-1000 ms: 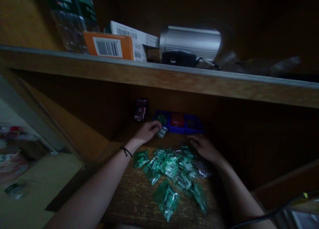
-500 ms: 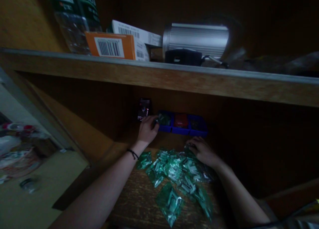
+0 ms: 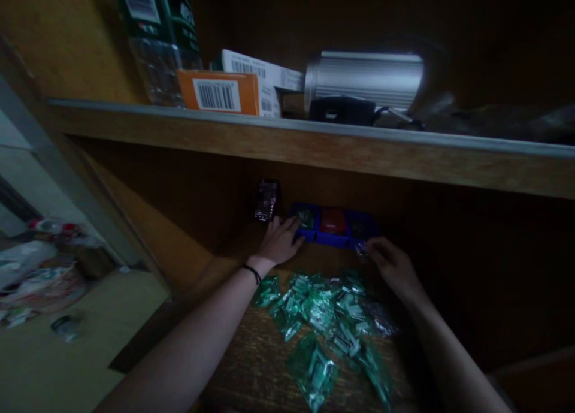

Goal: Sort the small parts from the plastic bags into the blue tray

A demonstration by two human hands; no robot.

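My left hand (image 3: pixel 282 243) is at the left end of a row of joined blue bins (image 3: pixel 332 238), fingers stretched out and apart, nothing visible in them. The left bin holds a green packet (image 3: pixel 306 219), the middle one a red packet (image 3: pixel 332 220), the right one dark contents I cannot make out. In front of the right bin, my right hand (image 3: pixel 395 268) pinches a small clear plastic bag (image 3: pixel 362 250). Between my forearms lies a pile of green plastic packets (image 3: pixel 318 305) with pale pieces inside. Clear packets (image 3: pixel 381 318) sit at its right side.
A phone (image 3: pixel 266 200) with a lit screen leans behind my left hand. On the shelf (image 3: pixel 269 134) above stand a bottle (image 3: pixel 164 47), an orange box (image 3: pixel 220 92) and a silver cylinder (image 3: pixel 366 77). A basket (image 3: pixel 49 290) is on the floor at left.
My right hand has risen from the pile to the right bin, with a clear bag in its fingers. The left hand's fingers have spread at the left bin. The view has shifted slightly.
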